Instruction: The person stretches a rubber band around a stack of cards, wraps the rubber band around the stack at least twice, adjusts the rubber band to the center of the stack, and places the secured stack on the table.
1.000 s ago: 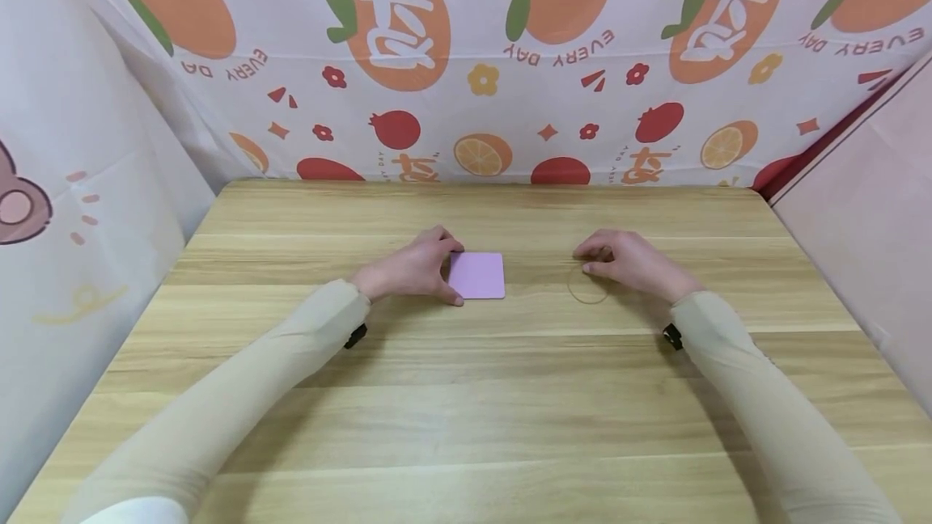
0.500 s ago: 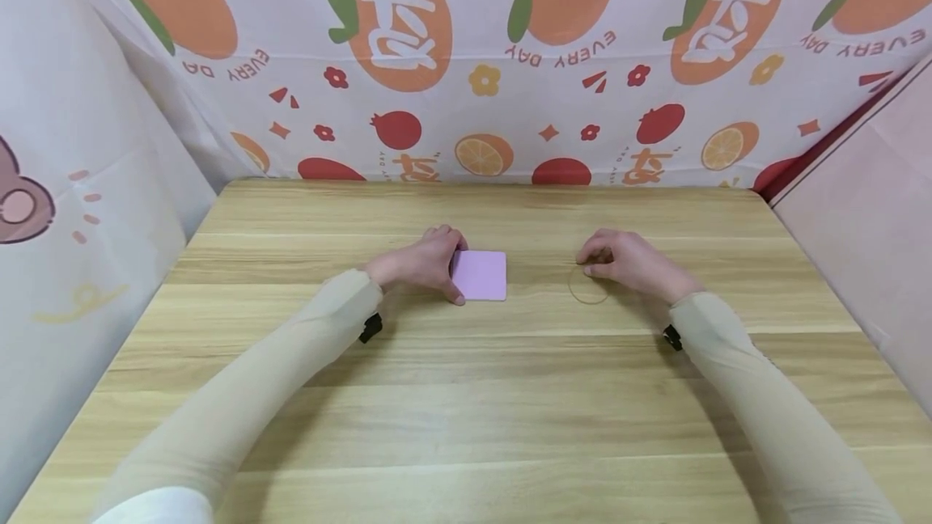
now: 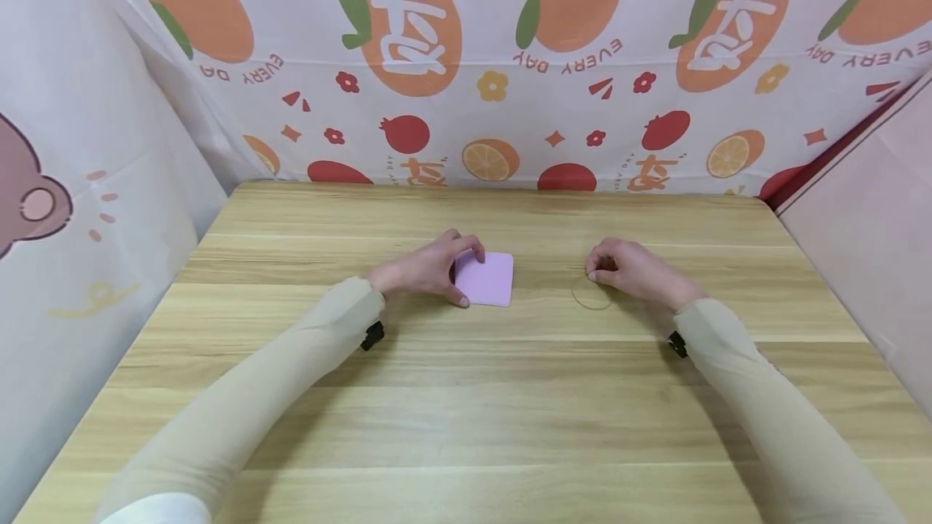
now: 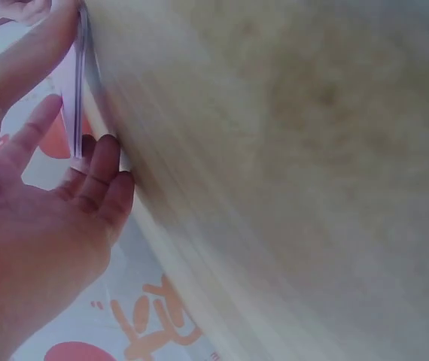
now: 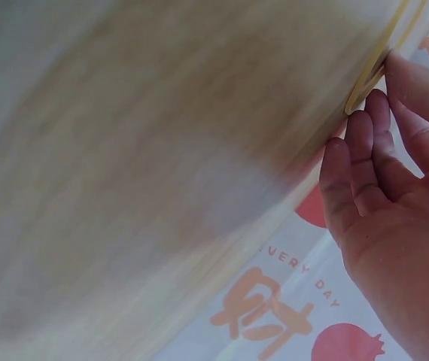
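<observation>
A thin lilac square pad [image 3: 491, 281] lies near the middle of the table. My left hand [image 3: 428, 267] holds it from the left, thumb at the near edge, index finger over the top by the far edge. Layered edges of the pad [image 4: 77, 98] show in the left wrist view, with the lower fingers curled beside its end. To the right, my right hand [image 3: 639, 269] pinches a thin yellow rubber band [image 5: 350, 110] between thumb and fingertips. The band's loop hangs toward the near side, close over the wood in the head view.
A wood-grain table [image 3: 451, 411] spreads under both arms. Behind it hangs a fruit-print cloth [image 3: 524, 120], with a pale cloth [image 3: 124, 209] at the left and a pink-white panel [image 3: 866, 209] at the right.
My left hand has shifted slightly right, and its index finger has come over the pad's top; the pad has turned a little. My right fingertips have drawn together on the rubber band.
</observation>
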`<state>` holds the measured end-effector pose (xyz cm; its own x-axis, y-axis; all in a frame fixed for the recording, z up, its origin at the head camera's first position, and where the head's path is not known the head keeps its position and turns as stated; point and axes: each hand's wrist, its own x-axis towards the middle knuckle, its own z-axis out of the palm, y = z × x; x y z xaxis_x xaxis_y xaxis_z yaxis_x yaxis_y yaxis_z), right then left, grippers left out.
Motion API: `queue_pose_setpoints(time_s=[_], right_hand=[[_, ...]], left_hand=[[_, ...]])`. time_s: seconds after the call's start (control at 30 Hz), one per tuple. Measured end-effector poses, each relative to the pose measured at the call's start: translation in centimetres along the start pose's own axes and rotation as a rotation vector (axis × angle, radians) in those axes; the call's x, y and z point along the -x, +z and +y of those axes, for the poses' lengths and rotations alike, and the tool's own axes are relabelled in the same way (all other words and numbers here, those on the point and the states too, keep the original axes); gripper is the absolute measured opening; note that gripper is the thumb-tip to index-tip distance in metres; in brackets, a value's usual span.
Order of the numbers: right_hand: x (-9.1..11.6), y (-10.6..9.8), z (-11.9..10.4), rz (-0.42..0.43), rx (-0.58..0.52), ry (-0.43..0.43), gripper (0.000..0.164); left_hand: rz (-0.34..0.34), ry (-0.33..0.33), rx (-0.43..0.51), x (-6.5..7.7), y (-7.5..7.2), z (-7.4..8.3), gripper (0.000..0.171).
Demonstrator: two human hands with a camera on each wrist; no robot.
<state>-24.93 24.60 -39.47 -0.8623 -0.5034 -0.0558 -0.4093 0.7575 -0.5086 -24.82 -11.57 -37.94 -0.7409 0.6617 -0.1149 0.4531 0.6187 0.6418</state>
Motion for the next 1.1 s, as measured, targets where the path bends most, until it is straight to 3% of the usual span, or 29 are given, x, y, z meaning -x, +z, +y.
queue_pose_setpoints(time_s=[0.2, 0.33, 0.57, 0.73, 0.87, 1.1], right_hand=[[0.3, 0.0, -0.1, 0.003, -0.004, -0.006, 0.009], [0.5, -0.1, -0.1, 0.004, -0.025, -0.007, 0.006], [0.9, -0.4, -0.6, -0.003, -0.127, 0.018, 0.003], [1.2, -0.4, -1.1, -0.001, -0.230, 0.043, 0.003], [1.3, -0.4, -1.5, 0.010, -0.311, 0.053, 0.004], [1.5, -0.2, -2.4, 0.053, -0.321, 0.060, 0.006]], left_hand=[[0.015, -0.015, 0.073, 0.1, 0.0, -0.3, 0.038], [0.053, -0.016, 0.173, 0.1, 0.0, -0.3, 0.033], [0.112, -0.069, 0.363, 0.1, 0.0, 0.0, 0.040], [0.093, -0.078, 0.474, 0.2, 0.0, 0.1, 0.043], [0.080, -0.058, 0.519, 0.3, 0.0, 0.3, 0.048], [0.115, -0.060, 0.536, 0.5, 0.0, 0.5, 0.058]])
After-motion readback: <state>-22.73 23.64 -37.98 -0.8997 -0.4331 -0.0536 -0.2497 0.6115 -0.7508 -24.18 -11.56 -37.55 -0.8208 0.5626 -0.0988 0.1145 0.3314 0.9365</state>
